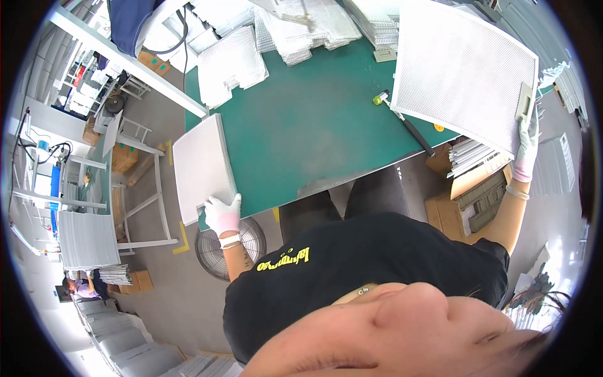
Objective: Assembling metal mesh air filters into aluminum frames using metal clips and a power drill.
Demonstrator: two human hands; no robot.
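Observation:
My left hand (pixel 223 213), in a white glove, grips the near corner of a flat grey mesh filter panel (pixel 198 166) that lies over the left edge of the green table (pixel 301 132). On the right, my gloved right hand (pixel 526 147) holds a larger framed mesh panel (pixel 461 69) by its lower right edge, beside a small beige latch (pixel 524 100). That panel is lifted and tilted above the table's right end.
A mallet (pixel 402 119) with a yellow-green head and black handle lies on the table under the raised panel. Stacks of mesh sheets (pixel 232 63) line the far side. A floor fan (pixel 226 248), cardboard boxes (pixel 465 201), racks and another person (pixel 81 286) surround the table.

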